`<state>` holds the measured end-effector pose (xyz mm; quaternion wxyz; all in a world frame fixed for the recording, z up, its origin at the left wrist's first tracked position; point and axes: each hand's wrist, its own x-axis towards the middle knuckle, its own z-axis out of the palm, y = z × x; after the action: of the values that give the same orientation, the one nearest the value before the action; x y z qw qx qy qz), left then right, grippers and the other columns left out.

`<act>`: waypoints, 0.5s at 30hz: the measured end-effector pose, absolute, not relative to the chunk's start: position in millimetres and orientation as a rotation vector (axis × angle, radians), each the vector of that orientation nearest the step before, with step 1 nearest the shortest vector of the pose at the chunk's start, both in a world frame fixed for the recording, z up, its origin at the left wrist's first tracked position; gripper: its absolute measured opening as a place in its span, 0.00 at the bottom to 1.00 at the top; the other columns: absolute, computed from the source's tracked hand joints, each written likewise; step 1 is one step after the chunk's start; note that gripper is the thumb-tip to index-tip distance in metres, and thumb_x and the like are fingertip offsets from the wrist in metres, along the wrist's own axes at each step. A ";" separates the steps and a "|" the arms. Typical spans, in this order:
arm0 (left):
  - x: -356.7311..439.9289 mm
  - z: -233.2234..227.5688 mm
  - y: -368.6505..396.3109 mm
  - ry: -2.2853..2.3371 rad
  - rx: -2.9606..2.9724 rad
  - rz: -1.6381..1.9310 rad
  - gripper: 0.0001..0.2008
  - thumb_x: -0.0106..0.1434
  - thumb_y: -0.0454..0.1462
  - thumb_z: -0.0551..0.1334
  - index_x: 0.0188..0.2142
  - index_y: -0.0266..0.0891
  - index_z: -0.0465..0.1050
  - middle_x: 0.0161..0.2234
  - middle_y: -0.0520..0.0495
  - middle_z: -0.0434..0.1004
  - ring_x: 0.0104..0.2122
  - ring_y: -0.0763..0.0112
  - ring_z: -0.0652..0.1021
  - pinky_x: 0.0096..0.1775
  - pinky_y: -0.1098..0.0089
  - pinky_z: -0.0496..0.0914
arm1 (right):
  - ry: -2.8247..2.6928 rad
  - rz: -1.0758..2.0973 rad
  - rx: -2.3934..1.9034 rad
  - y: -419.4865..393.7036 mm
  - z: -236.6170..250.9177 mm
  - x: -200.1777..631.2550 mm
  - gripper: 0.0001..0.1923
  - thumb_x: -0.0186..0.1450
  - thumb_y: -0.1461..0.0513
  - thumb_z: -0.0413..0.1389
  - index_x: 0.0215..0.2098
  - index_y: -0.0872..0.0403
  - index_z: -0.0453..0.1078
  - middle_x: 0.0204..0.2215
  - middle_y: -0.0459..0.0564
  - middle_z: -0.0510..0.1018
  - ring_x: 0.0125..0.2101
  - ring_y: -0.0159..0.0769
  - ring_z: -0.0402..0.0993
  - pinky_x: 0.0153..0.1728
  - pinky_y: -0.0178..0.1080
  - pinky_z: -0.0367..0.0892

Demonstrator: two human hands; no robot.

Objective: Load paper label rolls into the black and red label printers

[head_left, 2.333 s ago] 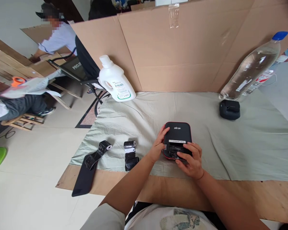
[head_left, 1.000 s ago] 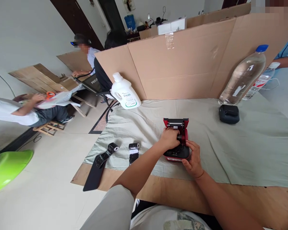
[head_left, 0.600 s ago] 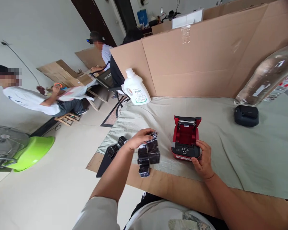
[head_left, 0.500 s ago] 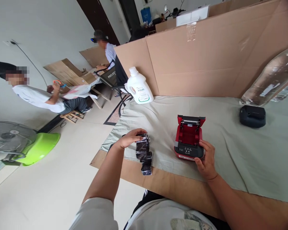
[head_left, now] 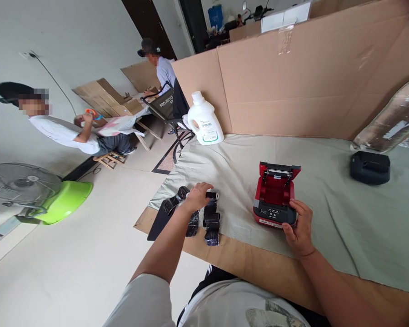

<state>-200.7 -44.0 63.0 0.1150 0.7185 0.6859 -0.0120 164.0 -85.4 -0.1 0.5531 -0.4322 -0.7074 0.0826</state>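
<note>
Clasping the near right corner of the open red device (head_left: 274, 213) in the grip of the right hand (head_left: 300, 228), on the cloth-covered surface (head_left: 316, 168) — probably light and stiff, best held low by the side walls, clear of the likely fragile raised lid (head_left: 280, 171). At the black roll (head_left: 211, 220) to its left with the left hand (head_left: 197, 197); no telling whether clasped or released. Likely light, slick, floppy where unwound — best taken by the wound end.
</note>
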 end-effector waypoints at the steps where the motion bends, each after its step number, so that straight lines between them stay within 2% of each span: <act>1: -194.0 59.9 -41.4 1.980 2.126 -0.078 0.26 0.53 0.29 0.60 0.52 0.41 0.71 0.52 0.43 0.73 0.54 0.53 0.70 0.53 0.56 0.65 | -1.671 0.196 -1.024 -85.4 -0.4 164.0 0.27 0.67 0.48 0.48 0.58 0.54 0.61 0.51 0.60 0.69 0.52 0.52 0.64 0.51 0.58 0.62; 5: -178.8 56.3 -31.9 1.922 2.132 -0.129 0.24 0.49 0.27 0.59 0.47 0.39 0.74 0.48 0.41 0.75 0.51 0.52 0.73 0.51 0.55 0.67 | -1.694 0.185 -1.012 -85.6 -1.1 164.8 0.26 0.67 0.50 0.49 0.59 0.54 0.60 0.52 0.60 0.68 0.52 0.52 0.65 0.52 0.58 0.62; 8: -173.2 79.3 -31.1 1.776 1.994 0.182 0.20 0.49 0.29 0.61 0.44 0.38 0.75 0.43 0.43 0.76 0.45 0.57 0.75 0.49 0.61 0.68 | -1.697 0.198 -1.012 -86.2 -0.2 165.8 0.26 0.67 0.49 0.49 0.58 0.53 0.60 0.52 0.59 0.68 0.52 0.51 0.65 0.52 0.58 0.63; 11: -160.5 120.9 -39.1 1.326 1.741 0.437 0.20 0.53 0.39 0.64 0.46 0.37 0.74 0.39 0.44 0.78 0.39 0.60 0.78 0.41 0.64 0.71 | -1.687 0.215 -1.028 -86.5 1.7 166.0 0.26 0.67 0.49 0.50 0.58 0.53 0.60 0.52 0.59 0.68 0.53 0.51 0.65 0.52 0.59 0.63; 13: -143.5 146.5 -46.2 0.940 1.624 0.375 0.25 0.52 0.45 0.67 0.48 0.37 0.73 0.37 0.43 0.78 0.35 0.60 0.78 0.35 0.66 0.71 | -1.683 0.217 -1.036 -86.7 3.7 165.5 0.26 0.66 0.49 0.51 0.58 0.53 0.60 0.52 0.59 0.68 0.53 0.51 0.65 0.52 0.59 0.64; 15: -118.6 161.3 -49.4 0.675 1.582 0.219 0.28 0.49 0.44 0.70 0.50 0.38 0.71 0.36 0.43 0.78 0.34 0.61 0.78 0.33 0.68 0.71 | -1.683 0.209 -1.038 -87.1 6.5 164.4 0.26 0.67 0.50 0.51 0.58 0.53 0.60 0.53 0.59 0.68 0.53 0.51 0.64 0.52 0.59 0.64</act>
<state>-118.6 -49.4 161.3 0.6471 0.6957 0.2967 0.0963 164.4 -87.1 6.5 0.5451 -0.4376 -0.7097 0.0881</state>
